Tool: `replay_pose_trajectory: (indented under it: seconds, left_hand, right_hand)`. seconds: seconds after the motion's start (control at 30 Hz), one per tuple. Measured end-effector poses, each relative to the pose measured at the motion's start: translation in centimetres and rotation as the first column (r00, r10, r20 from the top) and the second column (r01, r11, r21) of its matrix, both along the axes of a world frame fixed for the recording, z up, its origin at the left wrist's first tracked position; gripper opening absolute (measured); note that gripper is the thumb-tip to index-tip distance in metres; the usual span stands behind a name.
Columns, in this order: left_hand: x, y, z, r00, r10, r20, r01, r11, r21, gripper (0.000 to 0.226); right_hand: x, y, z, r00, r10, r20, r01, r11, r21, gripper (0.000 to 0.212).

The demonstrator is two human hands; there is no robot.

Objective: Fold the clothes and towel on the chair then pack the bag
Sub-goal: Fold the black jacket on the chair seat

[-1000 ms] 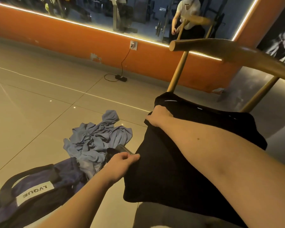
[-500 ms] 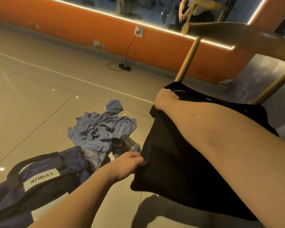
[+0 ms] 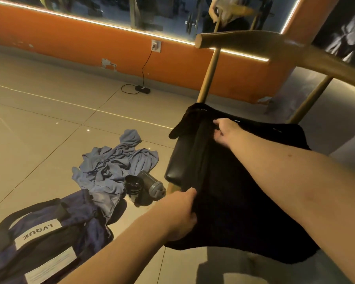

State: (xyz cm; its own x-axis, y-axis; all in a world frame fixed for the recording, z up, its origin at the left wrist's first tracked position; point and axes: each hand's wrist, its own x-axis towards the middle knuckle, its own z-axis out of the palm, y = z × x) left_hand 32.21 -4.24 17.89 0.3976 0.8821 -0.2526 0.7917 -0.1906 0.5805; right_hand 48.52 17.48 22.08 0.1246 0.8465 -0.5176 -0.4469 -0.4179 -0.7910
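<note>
Black cloth (image 3: 244,191) (one lengthwise fold) over chair (image 3: 275,45) | left hand (image 3: 178,214) clamps edge | right hand (image 3: 225,131) pinches top

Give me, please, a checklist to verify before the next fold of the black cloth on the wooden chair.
1. The left hand grips the near edge of the black cloth: ok.
2. The right hand pinches its far edge: ok.
3. The cloth lies wholly on the black padded chair seat: not ok, it hangs over the front edge.
4. The cloth is free of creases: cannot tell, too dark.
5. The crumpled blue garment is folded: not ok, it lies on the tiled floor.
6. The dark blue duffel bag is open for packing: cannot tell.
</note>
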Motion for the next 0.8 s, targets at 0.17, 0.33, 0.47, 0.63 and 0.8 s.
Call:
replay_pose_trajectory:
  seconds: [0.17,0.33,0.47,0.63,0.8]
  left_hand:
    - [5.6,-0.2,0.0,0.986,-0.045,-0.162,0.047,0.999,0.007,0.041]
    - [10.0,0.3,0.4,0.973,-0.050,-0.227,0.035,0.997,-0.069,0.046]
    - [11.6,0.6,0.1,0.986,-0.054,-0.156,0.028,0.986,-0.163,0.033]
    - [11.5,0.8,0.4,0.996,-0.023,-0.090,-0.004,0.958,-0.288,0.033]
    - [10.6,3.3,2.1,0.993,0.043,-0.108,-0.067,0.972,-0.226,0.029]
  right_hand:
    - [4.0,-1.9,-0.1,0.986,-0.086,-0.143,0.094,0.995,0.046,0.035]
    - [7.5,-1.9,-0.9,0.995,-0.098,0.014,0.098,0.994,0.037,0.037]
    - [9.0,-1.4,-1.8,0.813,-0.048,0.580,0.042,0.999,0.023,0.034]
    - [9.3,-1.5,-2.4,0.446,0.076,0.892,-0.182,0.983,0.007,0.043]
    - [8.7,-1.7,-2.6,0.371,0.059,0.927,-0.369,0.925,0.089,0.050]
